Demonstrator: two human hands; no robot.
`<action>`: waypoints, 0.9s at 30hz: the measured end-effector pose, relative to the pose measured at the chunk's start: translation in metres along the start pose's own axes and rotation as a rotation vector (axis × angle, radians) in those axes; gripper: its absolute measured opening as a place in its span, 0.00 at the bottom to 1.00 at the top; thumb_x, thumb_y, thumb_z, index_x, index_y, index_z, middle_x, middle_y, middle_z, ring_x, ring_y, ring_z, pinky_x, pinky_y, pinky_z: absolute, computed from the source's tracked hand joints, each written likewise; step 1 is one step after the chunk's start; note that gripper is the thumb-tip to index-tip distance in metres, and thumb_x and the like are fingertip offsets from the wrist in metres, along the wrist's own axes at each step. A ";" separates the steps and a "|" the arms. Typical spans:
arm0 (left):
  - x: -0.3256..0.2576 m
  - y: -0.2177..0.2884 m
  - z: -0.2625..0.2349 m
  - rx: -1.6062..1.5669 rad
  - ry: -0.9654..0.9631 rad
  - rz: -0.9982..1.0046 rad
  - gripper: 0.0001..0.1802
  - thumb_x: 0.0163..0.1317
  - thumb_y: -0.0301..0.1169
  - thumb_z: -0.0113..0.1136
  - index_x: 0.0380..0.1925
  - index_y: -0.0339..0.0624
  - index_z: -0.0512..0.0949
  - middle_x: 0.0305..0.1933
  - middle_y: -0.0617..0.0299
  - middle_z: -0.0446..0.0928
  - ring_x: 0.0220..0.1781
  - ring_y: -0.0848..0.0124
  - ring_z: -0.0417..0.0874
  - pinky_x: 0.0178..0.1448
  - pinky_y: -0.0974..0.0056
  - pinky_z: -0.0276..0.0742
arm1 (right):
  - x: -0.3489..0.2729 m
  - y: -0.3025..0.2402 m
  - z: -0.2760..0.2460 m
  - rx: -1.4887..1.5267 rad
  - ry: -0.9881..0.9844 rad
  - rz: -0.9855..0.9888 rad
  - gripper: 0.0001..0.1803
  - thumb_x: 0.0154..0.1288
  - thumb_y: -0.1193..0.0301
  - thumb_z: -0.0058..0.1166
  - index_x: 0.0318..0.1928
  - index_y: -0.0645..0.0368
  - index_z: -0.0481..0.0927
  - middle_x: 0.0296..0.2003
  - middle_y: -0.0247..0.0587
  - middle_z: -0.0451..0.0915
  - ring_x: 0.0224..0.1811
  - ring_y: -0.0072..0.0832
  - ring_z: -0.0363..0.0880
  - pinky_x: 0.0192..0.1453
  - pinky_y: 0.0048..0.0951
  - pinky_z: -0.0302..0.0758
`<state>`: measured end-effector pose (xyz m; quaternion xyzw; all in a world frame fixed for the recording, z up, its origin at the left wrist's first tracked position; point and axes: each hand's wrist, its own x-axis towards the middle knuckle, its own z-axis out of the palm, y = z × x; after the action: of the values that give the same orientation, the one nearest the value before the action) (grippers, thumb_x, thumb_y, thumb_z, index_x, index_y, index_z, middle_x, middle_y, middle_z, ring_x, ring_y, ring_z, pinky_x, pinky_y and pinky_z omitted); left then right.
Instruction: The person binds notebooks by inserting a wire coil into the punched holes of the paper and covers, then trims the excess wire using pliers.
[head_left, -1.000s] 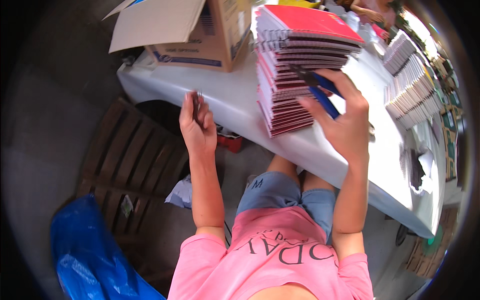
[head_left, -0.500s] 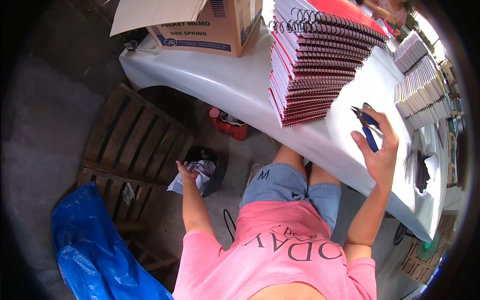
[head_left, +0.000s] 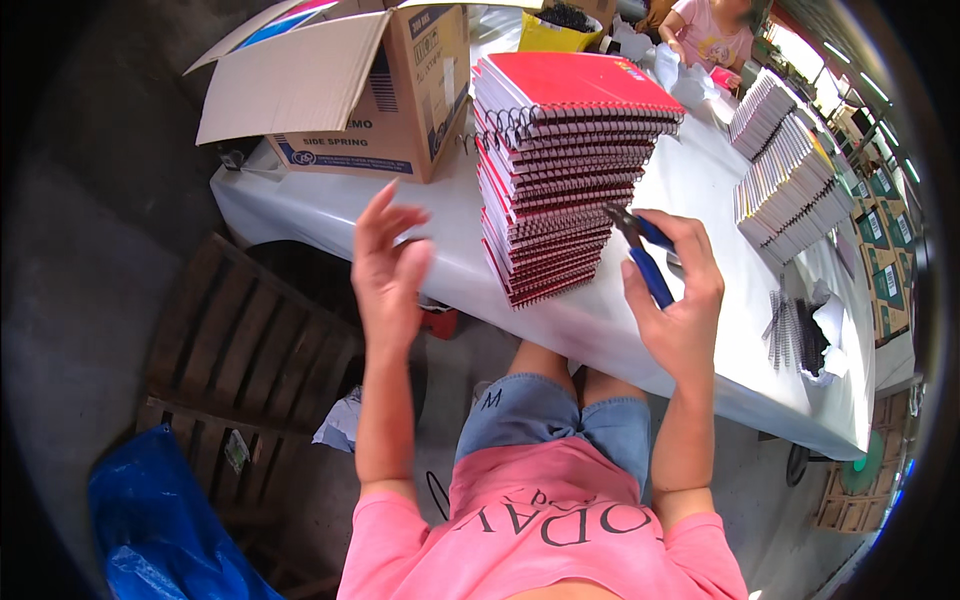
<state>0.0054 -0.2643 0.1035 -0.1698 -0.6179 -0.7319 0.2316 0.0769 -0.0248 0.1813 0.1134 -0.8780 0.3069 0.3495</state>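
Note:
A tall stack of red-covered spiral notebooks stands on the white-covered table, black wire coils facing me. Longer wire ends stick out at the left of the upper coils. My right hand grips blue-handled cutting pliers, their dark jaws pointing at the lower right side of the stack. Slightly blurred, my left hand is raised at the table's near edge, left of the stack. Its fingers are spread, and I see nothing in it.
An open cardboard box stands at the back left. More notebook stacks and loose black wire coils lie to the right. A person sits across the table. Below left are a wooden pallet and a blue plastic sheet.
My left hand has risen from beside the black bin to the table edge. My right hand has brought the pliers left, close to the stack. The view has shifted, showing more of the far side.

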 end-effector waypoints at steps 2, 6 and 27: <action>0.021 0.028 0.038 -0.108 -0.043 0.059 0.44 0.49 0.32 0.72 0.66 0.45 0.60 0.56 0.59 0.69 0.54 0.69 0.74 0.52 0.65 0.72 | 0.008 -0.009 0.004 -0.064 0.020 -0.015 0.22 0.48 0.75 0.59 0.48 0.54 0.78 0.40 0.40 0.76 0.45 0.38 0.75 0.50 0.36 0.66; 0.045 0.038 0.074 -0.188 0.038 0.108 0.26 0.56 0.32 0.68 0.54 0.37 0.71 0.43 0.61 0.76 0.41 0.76 0.77 0.44 0.72 0.73 | 0.018 -0.018 0.012 -0.191 0.060 -0.057 0.22 0.51 0.68 0.62 0.50 0.51 0.78 0.40 0.38 0.75 0.45 0.37 0.74 0.50 0.38 0.65; 0.052 0.036 0.071 -0.262 0.004 0.137 0.13 0.66 0.31 0.58 0.43 0.30 0.77 0.30 0.65 0.78 0.30 0.82 0.74 0.35 0.76 0.71 | 0.041 -0.041 0.029 -0.270 0.021 -0.029 0.23 0.49 0.65 0.64 0.48 0.53 0.79 0.37 0.42 0.77 0.37 0.40 0.79 0.42 0.40 0.73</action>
<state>-0.0212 -0.2054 0.1734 -0.2390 -0.5035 -0.7892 0.2578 0.0482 -0.0747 0.2112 0.0745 -0.9058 0.1820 0.3752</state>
